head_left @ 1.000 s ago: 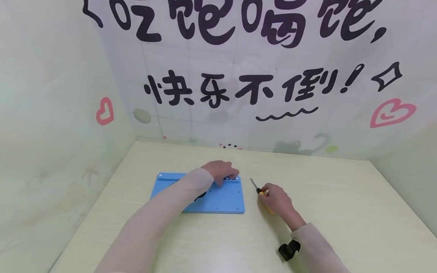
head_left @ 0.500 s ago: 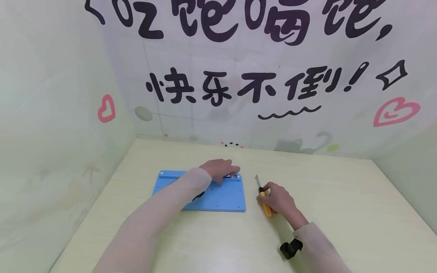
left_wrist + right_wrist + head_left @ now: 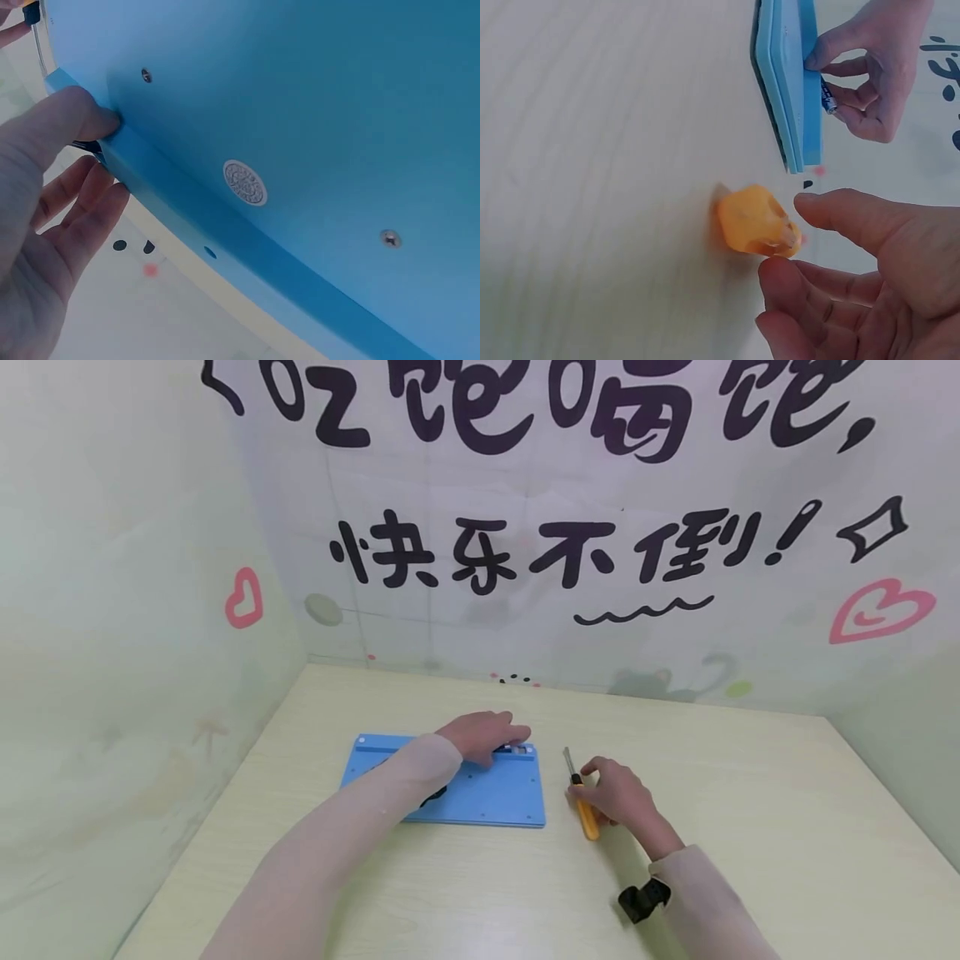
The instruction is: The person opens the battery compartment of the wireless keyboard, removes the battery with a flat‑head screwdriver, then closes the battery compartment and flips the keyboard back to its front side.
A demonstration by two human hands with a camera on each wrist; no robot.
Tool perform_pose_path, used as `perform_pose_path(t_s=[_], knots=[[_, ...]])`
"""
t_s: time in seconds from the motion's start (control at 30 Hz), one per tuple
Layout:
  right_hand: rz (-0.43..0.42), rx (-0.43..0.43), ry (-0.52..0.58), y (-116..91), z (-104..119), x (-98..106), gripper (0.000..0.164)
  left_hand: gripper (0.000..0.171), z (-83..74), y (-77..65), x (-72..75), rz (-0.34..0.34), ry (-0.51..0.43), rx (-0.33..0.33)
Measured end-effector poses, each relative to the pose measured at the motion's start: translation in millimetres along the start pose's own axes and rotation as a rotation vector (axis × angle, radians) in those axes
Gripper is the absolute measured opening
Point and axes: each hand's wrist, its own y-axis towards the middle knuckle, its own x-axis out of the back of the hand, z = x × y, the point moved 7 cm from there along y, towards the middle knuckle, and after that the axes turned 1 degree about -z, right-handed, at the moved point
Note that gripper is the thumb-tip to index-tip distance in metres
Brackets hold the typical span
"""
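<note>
A flat blue keyboard [image 3: 483, 795] lies with its screwed back upward; its keys are hidden. My left hand [image 3: 477, 735] grips the raised ridge along its far side, thumb on the inner face and fingers curled round behind. A small battery [image 3: 829, 96] shows at those fingers in the right wrist view, by the ridge. To the right of the keyboard, a screwdriver [image 3: 587, 818] with an orange handle rests on the table, its metal tip pointing away. Around its handle [image 3: 751, 217] my right hand [image 3: 618, 789] is spread loosely, with a gap at the thumb.
The pale wooden table [image 3: 750, 793] runs back to a wall [image 3: 525, 643] printed with black characters. A black wrist camera [image 3: 643, 900] sits at the right sleeve, just above the table.
The screwdriver has swung so its tip points more straight away, and my right hand has loosened around it. My left hand stays at the ridge. The head view has shifted slightly.
</note>
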Motion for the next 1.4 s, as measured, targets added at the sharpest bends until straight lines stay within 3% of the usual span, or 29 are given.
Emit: perform_pose_path(t_s=[0.4,0.8,1.4], knots=[[0.017,-0.006,-0.01,2,7,1,0.044,0.032,0.6,0.1,-3.9,-0.025,0.0,-0.005],[0.001,0.003,0.112,1,5,-1,0.03,0.033,-0.1,1.1,-2.3,-0.006,-0.004,0.01],[0.009,-0.02,0.12,2,-6,-1,0.034,0.031,-0.3,-0.3,-1.9,-0.033,-0.009,0.006]])
